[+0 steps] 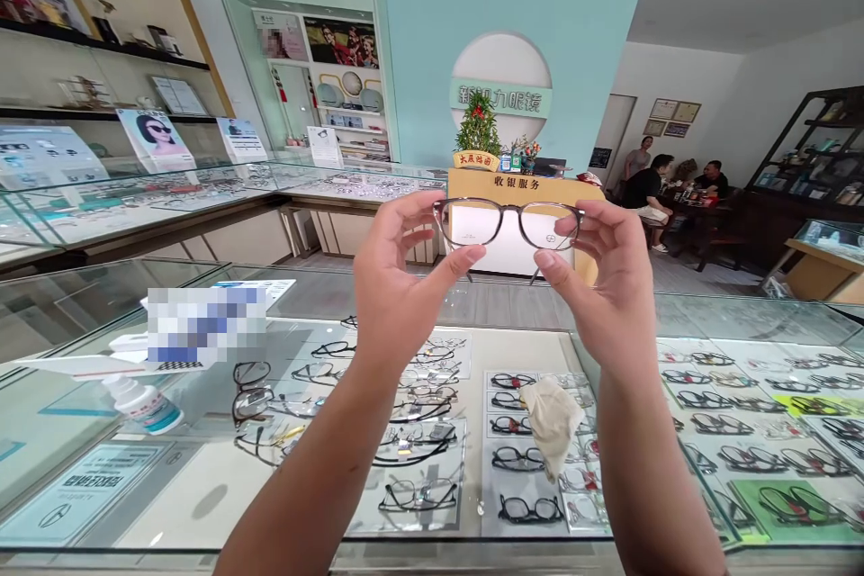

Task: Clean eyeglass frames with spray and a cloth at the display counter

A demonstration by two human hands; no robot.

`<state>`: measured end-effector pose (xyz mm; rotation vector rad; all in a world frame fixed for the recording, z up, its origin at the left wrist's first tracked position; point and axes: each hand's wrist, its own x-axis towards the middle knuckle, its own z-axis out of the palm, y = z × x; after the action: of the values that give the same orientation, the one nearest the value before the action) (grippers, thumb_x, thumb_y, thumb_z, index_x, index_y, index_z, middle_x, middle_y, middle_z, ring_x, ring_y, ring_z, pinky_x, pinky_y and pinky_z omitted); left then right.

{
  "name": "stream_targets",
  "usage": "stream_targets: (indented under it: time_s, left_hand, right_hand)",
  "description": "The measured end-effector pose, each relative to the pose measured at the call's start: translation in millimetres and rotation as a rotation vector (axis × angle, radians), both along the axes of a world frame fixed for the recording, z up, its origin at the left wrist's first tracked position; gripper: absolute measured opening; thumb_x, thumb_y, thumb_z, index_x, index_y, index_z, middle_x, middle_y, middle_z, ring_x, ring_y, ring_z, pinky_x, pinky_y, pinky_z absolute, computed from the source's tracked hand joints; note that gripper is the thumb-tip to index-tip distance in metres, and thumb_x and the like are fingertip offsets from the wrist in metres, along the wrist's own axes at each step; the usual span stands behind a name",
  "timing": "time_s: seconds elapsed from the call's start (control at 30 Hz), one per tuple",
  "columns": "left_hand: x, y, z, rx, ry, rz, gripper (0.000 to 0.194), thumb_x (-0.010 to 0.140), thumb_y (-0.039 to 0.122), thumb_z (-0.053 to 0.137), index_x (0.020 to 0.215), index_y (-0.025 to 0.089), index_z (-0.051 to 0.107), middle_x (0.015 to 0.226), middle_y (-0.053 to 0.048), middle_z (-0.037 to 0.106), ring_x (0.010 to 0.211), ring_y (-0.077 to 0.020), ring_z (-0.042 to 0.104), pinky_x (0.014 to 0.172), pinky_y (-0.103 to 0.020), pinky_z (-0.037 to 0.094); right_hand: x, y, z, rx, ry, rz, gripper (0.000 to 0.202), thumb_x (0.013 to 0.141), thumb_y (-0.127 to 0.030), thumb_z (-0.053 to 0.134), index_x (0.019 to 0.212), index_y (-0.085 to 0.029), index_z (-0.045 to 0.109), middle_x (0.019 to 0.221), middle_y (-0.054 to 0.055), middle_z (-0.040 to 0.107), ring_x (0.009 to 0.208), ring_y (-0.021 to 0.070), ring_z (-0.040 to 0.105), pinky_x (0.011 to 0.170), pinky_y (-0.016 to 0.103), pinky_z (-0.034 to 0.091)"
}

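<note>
A pair of eyeglasses (511, 209) with a dark frame and clear lenses is held up level above the glass display case. My left hand (405, 261) pinches its left rim between thumb and fingers. On the other side, my right hand (604, 265) grips the right rim the same way. Small printed marks show on the lenses, and the temple arms point away, mostly hidden behind the lenses. Below my right hand, a crumpled cream cloth (553, 423) lies on the case top. To the left is a white spray bottle (143, 405) lying tilted.
Rows of eyeglasses (530, 508) fill the glass case (202, 517) beneath my arms. A white box-like item with a blurred face (206, 328) rests at left. Beyond stands a wooden cashier counter (573, 265) with plants. Several people (652, 189) are at the back right.
</note>
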<state>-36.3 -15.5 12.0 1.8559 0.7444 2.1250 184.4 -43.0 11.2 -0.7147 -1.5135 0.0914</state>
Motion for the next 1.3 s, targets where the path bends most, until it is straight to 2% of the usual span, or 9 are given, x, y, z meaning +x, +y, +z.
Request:
stream_targets:
  time_s: [0.1, 0.2, 0.37, 0.63, 0.73, 0.93, 1.03, 1.17, 1.3]
  left_hand:
    - [-1, 7, -2.3, -0.021, -0.016, -0.028, 0.052, 0.081, 0.042, 0.100, 0.128, 0.037, 0.078, 0.131, -0.004, 0.076, 0.120, -0.0273, 0.072, 0.107, -0.050, 0.062]
    - [-2, 9, -3.0, -0.033, -0.014, -0.034, 0.054, 0.080, 0.041, 0.101, 0.129, 0.034, 0.079, 0.131, -0.004, 0.077, 0.116, -0.0258, 0.072, 0.106, -0.049, 0.061]
    - [-3, 8, -2.6, -0.050, -0.006, -0.024, 0.053, 0.080, 0.044, 0.100, 0.128, 0.036, 0.079, 0.126, -0.002, 0.078, 0.113, -0.0253, 0.074, 0.104, -0.047, 0.062]
    - [-3, 9, -3.5, -0.070, 0.026, -0.008, 0.051, 0.082, 0.046, 0.098, 0.126, 0.031, 0.077, 0.123, -0.005, 0.078, 0.111, -0.0267, 0.075, 0.096, -0.044, 0.064]
    - [-2, 8, -3.7, -0.033, 0.038, 0.039, 0.050, 0.084, 0.047, 0.097, 0.127, 0.032, 0.077, 0.124, -0.005, 0.077, 0.110, -0.0262, 0.074, 0.096, -0.045, 0.063]
    - [4, -1, -2.8, 0.176, 0.053, 0.262, 0.054, 0.082, 0.045, 0.100, 0.128, 0.031, 0.076, 0.124, -0.004, 0.073, 0.106, -0.0236, 0.073, 0.093, -0.043, 0.060]
    - [6, -5, -2.3, 0.206, 0.082, 0.317, 0.052, 0.084, 0.043, 0.098, 0.129, 0.032, 0.074, 0.125, -0.005, 0.072, 0.104, -0.0235, 0.072, 0.093, -0.044, 0.059]
    - [6, -8, -1.8, 0.218, 0.080, 0.329, 0.052, 0.083, 0.042, 0.099, 0.128, 0.029, 0.075, 0.122, -0.004, 0.073, 0.101, -0.0222, 0.072, 0.091, -0.043, 0.058]
    - [4, -4, -1.7, 0.129, 0.068, 0.241, 0.051, 0.083, 0.043, 0.099, 0.127, 0.033, 0.075, 0.126, -0.004, 0.074, 0.106, -0.0240, 0.073, 0.093, -0.044, 0.060]
  right_hand:
    - [-5, -2, 0.1, 0.045, -0.005, -0.081, 0.055, 0.097, -0.047, 0.085, 0.144, -0.035, 0.059, 0.131, 0.008, 0.070, 0.125, 0.0286, 0.069, 0.114, 0.056, 0.057]
    - [-7, -4, 0.5, 0.061, -0.023, -0.134, 0.056, 0.097, -0.048, 0.084, 0.144, -0.035, 0.058, 0.131, 0.008, 0.071, 0.125, 0.0288, 0.070, 0.114, 0.057, 0.057]
    - [-7, -5, 1.5, 0.066, -0.034, -0.163, 0.055, 0.097, -0.047, 0.084, 0.144, -0.035, 0.059, 0.130, 0.007, 0.072, 0.124, 0.0285, 0.070, 0.112, 0.057, 0.057]
    - [-8, -7, 2.5, 0.059, -0.052, -0.212, 0.055, 0.097, -0.048, 0.083, 0.144, -0.035, 0.059, 0.129, 0.007, 0.073, 0.122, 0.0275, 0.072, 0.108, 0.054, 0.060]
    - [-6, -5, 2.0, 0.036, -0.054, -0.193, 0.056, 0.097, -0.049, 0.083, 0.145, -0.035, 0.059, 0.131, 0.008, 0.074, 0.123, 0.0274, 0.072, 0.108, 0.054, 0.060]
    - [2, 4, -0.9, -0.064, -0.057, -0.041, 0.053, 0.099, -0.048, 0.080, 0.147, -0.036, 0.061, 0.143, 0.009, 0.073, 0.132, 0.0286, 0.071, 0.107, 0.053, 0.062]
    - [4, 7, -2.6, -0.090, -0.046, -0.005, 0.052, 0.099, -0.049, 0.080, 0.147, -0.037, 0.061, 0.144, 0.009, 0.073, 0.133, 0.0289, 0.071, 0.107, 0.054, 0.062]
    - [4, 7, -3.4, -0.095, -0.043, 0.003, 0.052, 0.099, -0.049, 0.079, 0.147, -0.037, 0.062, 0.144, 0.009, 0.073, 0.132, 0.0285, 0.072, 0.108, 0.054, 0.063]
    - [3, 3, -1.0, -0.062, -0.054, -0.048, 0.054, 0.099, -0.048, 0.080, 0.148, -0.037, 0.061, 0.142, 0.009, 0.074, 0.131, 0.0289, 0.072, 0.108, 0.055, 0.062]
